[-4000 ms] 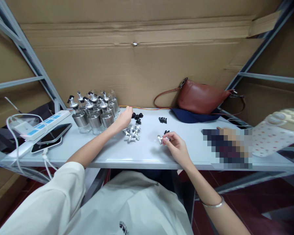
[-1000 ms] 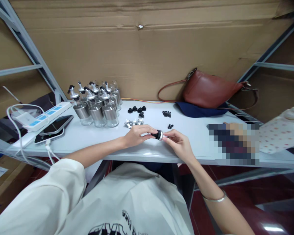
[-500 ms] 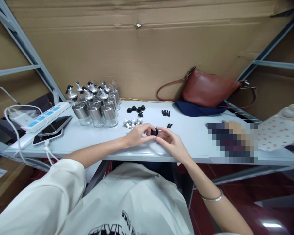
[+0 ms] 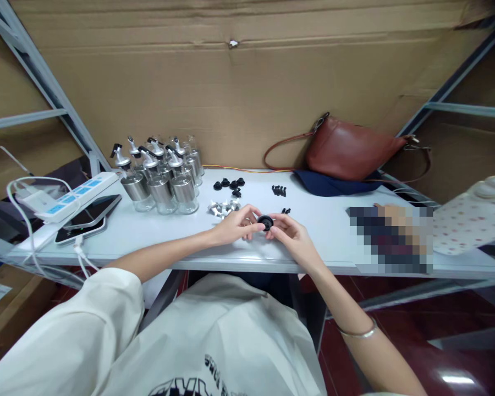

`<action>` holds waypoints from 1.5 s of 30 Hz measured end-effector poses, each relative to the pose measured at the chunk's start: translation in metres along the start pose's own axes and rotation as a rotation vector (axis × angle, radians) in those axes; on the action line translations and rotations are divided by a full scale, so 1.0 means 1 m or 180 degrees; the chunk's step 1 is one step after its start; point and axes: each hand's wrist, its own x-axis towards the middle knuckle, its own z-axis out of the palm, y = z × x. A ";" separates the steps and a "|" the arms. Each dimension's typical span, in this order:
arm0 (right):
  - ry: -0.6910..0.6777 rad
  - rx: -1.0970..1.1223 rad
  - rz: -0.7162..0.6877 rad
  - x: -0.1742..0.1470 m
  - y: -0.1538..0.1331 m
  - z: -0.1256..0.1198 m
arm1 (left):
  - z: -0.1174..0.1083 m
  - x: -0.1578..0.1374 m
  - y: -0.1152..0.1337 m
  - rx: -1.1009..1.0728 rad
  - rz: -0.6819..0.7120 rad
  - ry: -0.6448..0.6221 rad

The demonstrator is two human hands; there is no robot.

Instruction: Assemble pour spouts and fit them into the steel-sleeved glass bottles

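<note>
two hands, one left hand [image 4: 233, 226] and one right hand [image 4: 293, 237], with one round black piece [image 4: 265, 221] between them. at far left, six pump tops [image 4: 175, 158] on bottles [image 4: 161, 193]; the rear bottles overlap too much to count. mid-table, at least five black stoppers [image 4: 225, 182]. one bag [image 4: 350, 149], one power strip [image 4: 80, 196], one bracelet [image 4: 358, 334].

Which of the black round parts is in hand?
The black round part held between the left hand and the right hand. The other black round parts lie on the table, beyond the silver parts.
</note>
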 end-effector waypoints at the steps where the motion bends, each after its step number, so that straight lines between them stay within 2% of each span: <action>1: -0.0040 0.0022 -0.0007 0.000 0.000 0.000 | 0.000 0.000 -0.001 -0.0081 -0.0035 -0.0063; 7: -0.0147 0.0103 -0.0054 0.000 0.004 0.001 | 0.002 -0.002 -0.001 -0.0304 0.0106 -0.0185; 18: -0.0402 -0.0410 -0.0032 -0.005 0.003 0.001 | 0.004 -0.007 0.003 0.0005 -0.0137 -0.0372; 22: -0.0509 -0.0577 -0.0065 -0.006 0.001 0.000 | 0.006 -0.008 0.006 0.0195 -0.0183 -0.0327; 45: -0.0495 -0.1029 -0.0215 -0.009 -0.005 0.002 | 0.009 -0.010 0.005 0.0619 -0.0142 -0.0242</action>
